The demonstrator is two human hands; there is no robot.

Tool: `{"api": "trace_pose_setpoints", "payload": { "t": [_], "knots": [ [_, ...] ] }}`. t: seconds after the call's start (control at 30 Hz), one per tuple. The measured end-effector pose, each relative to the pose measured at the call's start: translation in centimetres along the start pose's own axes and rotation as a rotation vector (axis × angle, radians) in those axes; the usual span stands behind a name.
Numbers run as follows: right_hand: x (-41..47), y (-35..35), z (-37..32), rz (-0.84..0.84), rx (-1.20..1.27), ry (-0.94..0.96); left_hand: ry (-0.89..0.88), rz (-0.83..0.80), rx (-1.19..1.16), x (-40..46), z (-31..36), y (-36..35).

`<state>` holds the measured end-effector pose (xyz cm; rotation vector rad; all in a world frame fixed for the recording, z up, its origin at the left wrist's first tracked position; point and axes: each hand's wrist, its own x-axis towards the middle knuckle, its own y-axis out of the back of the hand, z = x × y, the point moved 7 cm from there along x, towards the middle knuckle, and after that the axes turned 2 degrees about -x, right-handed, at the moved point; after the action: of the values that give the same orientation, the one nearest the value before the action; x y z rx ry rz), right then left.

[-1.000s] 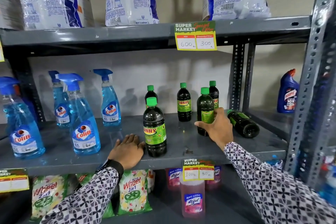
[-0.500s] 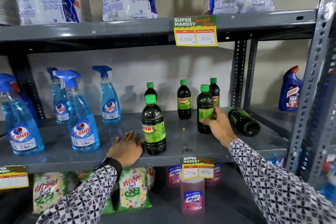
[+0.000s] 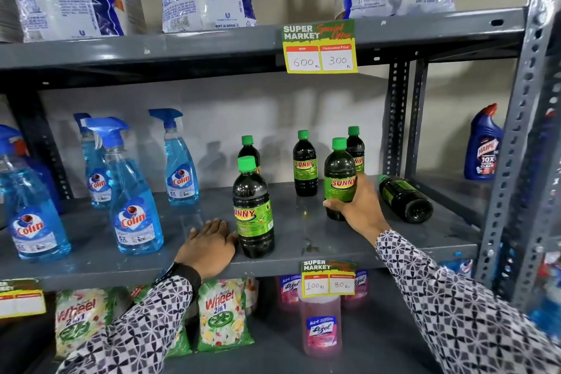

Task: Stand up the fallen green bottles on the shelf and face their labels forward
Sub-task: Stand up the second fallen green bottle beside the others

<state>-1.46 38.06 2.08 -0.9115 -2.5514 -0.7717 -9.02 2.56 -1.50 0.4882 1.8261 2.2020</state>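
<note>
On the shelf (image 3: 303, 231), right hand (image 3: 359, 209) grips upright bottle (image 3: 339, 173).

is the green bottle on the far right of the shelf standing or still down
Down. The far-right bottle lies on its side on the shelf, base toward the camera, green cap toward the back wall, beside the right hand.

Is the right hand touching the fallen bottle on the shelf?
Apart. The head view shows the right hand wrapped around an upright bottle, with bare shelf visible between it and the fallen bottle.
</note>
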Motion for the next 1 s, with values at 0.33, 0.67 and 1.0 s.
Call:
{"api": "trace_pose_setpoints", "payload": {
  "t": [0.33, 0.67, 1.0],
  "knots": [
    [-1.2, 0.3, -1.5, -0.053, 0.075, -0.047, 0.0, -0.008, 0.008, 0.1, -0.1, -0.1],
    [-1.4, 0.6, -0.5, -0.25, 0.209, -0.092, 0.002, -0.02, 0.021, 0.0, -0.1, 0.1],
    [-5.1, 2.9, -1.2, -0.428, 0.29, -0.025, 0.001, -0.034, 0.027, 0.0, -0.1, -0.2]
  ]
}}
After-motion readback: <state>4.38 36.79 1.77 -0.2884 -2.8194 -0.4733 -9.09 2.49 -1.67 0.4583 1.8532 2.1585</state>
